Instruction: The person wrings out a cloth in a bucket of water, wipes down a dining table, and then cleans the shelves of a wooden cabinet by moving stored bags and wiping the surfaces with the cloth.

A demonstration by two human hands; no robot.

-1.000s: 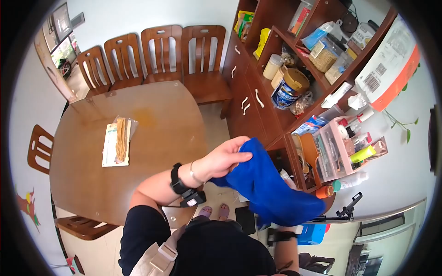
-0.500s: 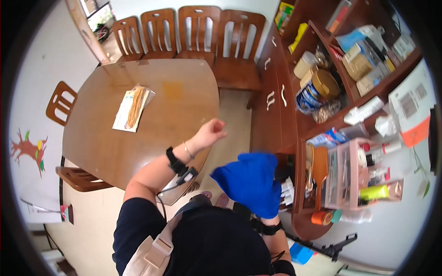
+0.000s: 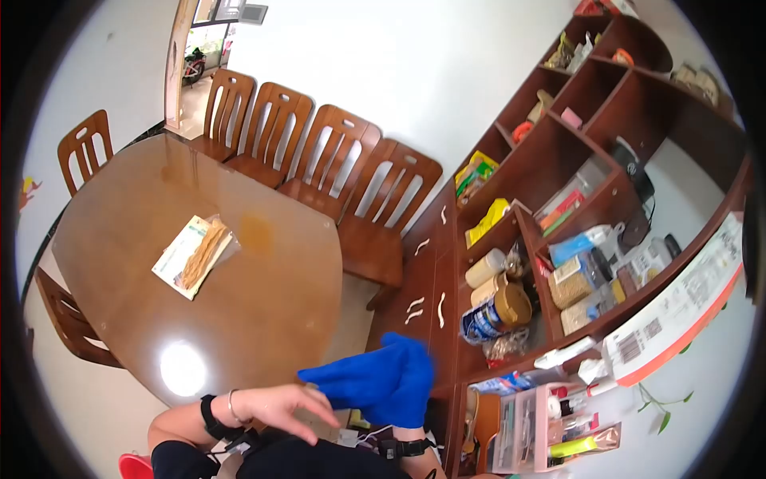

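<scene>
A blue cloth point(image 3: 375, 382) hangs bunched over my right hand and wrist, covering the fingers, and moves with that hand as its load. My left hand point(image 3: 283, 409) is to the left of the cloth, with thumb and fingers apart. Its fingertips come close to the cloth's left corner; whether they touch it I cannot tell. Dark bands circle both wrists, and a bracelet sits on the left one.
A glass-topped wooden table point(image 3: 263, 319) carries a flat packet point(image 3: 194, 255). Wooden chairs point(image 3: 331, 160) line the far wall. On the right stands a shelf cabinet point(image 3: 578, 128) with jars, a blue tin point(image 3: 495, 314), bags and a pink drawer box point(image 3: 542, 423).
The view has tilted up and turned toward the shelves. My left hand has come down and right, beside the cloth. The blue cloth stays with my right hand.
</scene>
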